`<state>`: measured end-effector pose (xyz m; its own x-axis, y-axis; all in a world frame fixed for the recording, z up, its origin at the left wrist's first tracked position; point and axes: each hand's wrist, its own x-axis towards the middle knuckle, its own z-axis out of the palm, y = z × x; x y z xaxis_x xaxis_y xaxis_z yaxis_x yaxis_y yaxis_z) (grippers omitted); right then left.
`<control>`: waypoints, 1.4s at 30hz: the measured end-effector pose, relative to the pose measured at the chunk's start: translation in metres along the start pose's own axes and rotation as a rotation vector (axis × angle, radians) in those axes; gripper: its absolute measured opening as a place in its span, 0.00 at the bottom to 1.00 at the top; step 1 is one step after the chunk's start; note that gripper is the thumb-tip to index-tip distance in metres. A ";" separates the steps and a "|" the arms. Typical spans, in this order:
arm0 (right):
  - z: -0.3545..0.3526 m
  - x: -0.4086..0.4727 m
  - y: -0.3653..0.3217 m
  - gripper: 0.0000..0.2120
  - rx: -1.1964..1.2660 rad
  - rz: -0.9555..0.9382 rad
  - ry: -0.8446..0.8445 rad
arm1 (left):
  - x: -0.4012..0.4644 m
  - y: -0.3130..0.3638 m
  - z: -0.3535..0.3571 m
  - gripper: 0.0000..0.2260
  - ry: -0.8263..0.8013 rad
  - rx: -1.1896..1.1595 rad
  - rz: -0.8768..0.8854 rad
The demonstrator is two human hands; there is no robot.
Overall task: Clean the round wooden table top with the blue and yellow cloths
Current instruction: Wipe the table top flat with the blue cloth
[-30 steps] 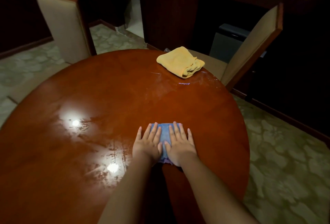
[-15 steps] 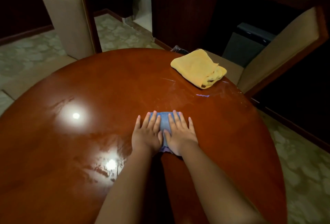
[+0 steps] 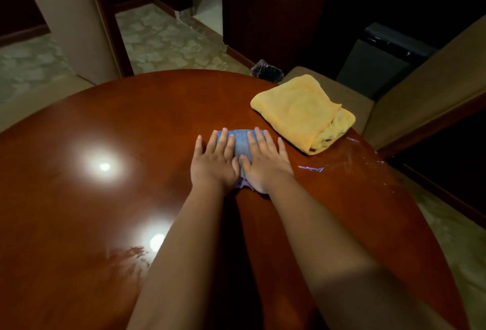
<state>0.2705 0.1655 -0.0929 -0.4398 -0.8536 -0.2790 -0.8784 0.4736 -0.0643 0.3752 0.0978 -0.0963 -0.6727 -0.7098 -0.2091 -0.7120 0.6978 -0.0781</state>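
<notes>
Pressing both palms flat, left hand (image 3: 214, 162) and right hand (image 3: 265, 162) side by side with fingers straight on the blue cloth (image 3: 239, 142), I'd keep even weight and overlap strokes. It lies past the table (image 3: 131, 124) middle, toward the far right edge, long axis left-to-right. The folded yellow cloth (image 3: 302, 112) sits just beyond, at that edge.
</notes>
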 end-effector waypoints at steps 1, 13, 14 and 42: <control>0.000 0.000 -0.001 0.29 0.005 0.003 0.000 | 0.000 0.000 -0.001 0.25 0.000 -0.003 -0.001; 0.022 -0.108 -0.006 0.29 0.039 0.028 -0.070 | -0.105 0.023 0.013 0.25 0.033 -0.115 0.035; 0.025 -0.121 -0.007 0.29 0.044 0.029 -0.076 | -0.118 0.025 0.016 0.25 0.049 -0.152 0.040; 0.029 -0.142 0.030 0.27 0.124 0.111 -0.083 | -0.112 0.061 0.010 0.26 -0.006 0.025 0.200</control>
<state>0.3125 0.3073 -0.0826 -0.5114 -0.7763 -0.3684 -0.7934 0.5913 -0.1445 0.4093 0.2206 -0.0876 -0.7987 -0.5566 -0.2287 -0.5593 0.8268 -0.0591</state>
